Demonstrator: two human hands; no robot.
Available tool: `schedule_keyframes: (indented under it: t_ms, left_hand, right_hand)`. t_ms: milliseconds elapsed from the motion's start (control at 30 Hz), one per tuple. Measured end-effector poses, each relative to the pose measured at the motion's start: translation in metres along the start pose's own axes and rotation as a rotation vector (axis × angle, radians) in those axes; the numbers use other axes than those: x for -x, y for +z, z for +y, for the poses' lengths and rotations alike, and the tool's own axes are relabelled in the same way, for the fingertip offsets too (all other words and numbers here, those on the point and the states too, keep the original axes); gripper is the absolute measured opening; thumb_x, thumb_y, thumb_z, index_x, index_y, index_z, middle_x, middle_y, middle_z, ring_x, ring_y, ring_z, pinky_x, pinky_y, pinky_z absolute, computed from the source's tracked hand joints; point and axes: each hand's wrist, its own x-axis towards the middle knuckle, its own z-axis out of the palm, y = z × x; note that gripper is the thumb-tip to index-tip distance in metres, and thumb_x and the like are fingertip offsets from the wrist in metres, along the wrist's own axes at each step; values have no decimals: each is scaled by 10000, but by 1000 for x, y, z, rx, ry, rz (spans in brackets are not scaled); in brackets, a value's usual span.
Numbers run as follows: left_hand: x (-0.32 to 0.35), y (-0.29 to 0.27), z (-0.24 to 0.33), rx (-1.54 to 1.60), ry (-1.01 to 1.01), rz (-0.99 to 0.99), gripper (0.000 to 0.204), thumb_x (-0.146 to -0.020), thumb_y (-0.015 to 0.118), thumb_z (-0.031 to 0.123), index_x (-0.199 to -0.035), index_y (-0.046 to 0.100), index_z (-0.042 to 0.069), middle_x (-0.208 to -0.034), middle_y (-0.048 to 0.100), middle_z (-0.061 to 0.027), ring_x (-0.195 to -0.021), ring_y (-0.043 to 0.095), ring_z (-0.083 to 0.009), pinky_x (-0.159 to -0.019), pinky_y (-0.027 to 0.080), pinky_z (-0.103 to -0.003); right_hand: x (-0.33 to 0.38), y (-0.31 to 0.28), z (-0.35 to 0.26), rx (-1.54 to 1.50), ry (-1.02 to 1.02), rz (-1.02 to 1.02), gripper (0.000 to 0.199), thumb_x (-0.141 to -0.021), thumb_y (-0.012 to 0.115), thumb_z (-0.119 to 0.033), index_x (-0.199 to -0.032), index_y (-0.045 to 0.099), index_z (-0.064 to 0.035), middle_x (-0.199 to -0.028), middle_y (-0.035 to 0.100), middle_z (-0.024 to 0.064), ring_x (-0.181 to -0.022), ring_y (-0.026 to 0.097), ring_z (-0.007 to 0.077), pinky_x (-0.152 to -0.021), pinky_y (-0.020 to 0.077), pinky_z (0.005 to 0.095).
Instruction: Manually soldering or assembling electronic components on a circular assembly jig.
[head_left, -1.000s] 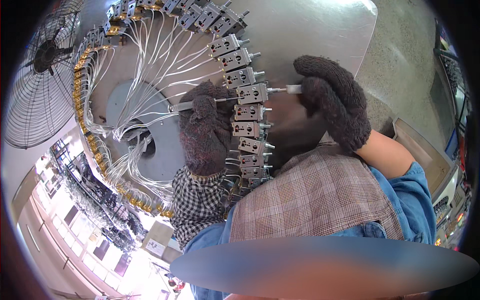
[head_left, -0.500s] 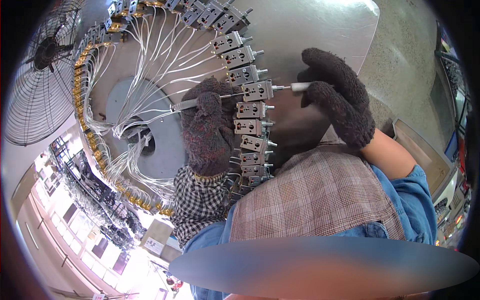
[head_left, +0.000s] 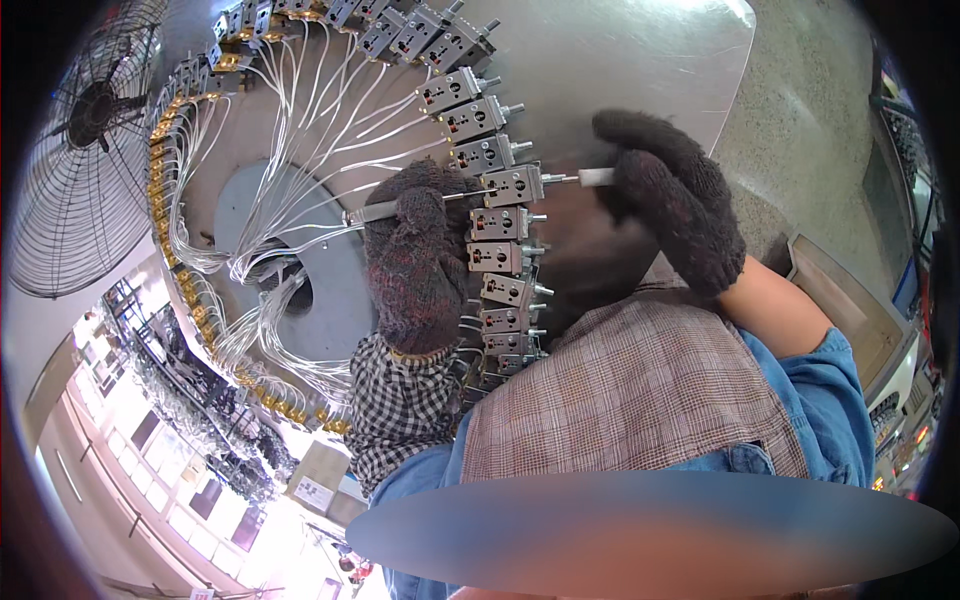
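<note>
Speckled grey concrete floor at two o'clock, beyond a broad sheet-metal disc filling the upper middle. Ringed along that disc's edge, a curved row of small grey metal switch blocks, fanned from twelve o'clock down to the centre, each trailing white wires toward a round hub at ten o'clock.

Left hand, dark knitted glove, clenched around a thin metal tool lying level, tip pointed at the block near the centre. Right hand, same dark glove, at one o'clock, pinched on a short pale rod poking out of that same block's far side. Block thus between both hands, still seated in the row.

Outward: checked sleeve at seven o'clock, blue sleeve at four o'clock, plaid apron between. Wire-guarded fan at nine o'clock. Bright workshop aisle with dark racks at eight o'clock. Tan box edge at three o'clock.
</note>
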Motion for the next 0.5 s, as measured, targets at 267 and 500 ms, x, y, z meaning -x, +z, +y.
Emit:
schedule_keyframes:
  t_ms: [267,500]
  left_hand:
    - [-3,-9,-3,-51,46,-101,252,-882,482,196,-995,473,-29,-885,584,-164,-737,620,-244,-585,554,-325]
    - [1,-5,-4,-104,114,-14,219,-871,495,140,-996,471,-38,-910,571,-157,-773,615,-241,-623,551,-324]
  right_hand:
    - [-3,-13,14,553,-471,-16,257,-855,481,-90,-1102,526,-36,-938,559,75,-477,467,62,-460,413,214]
    - [-5,-13,5,555,-267,-88,333,-773,521,-16,-1104,522,-50,-945,560,109,-598,582,148,-538,492,250]
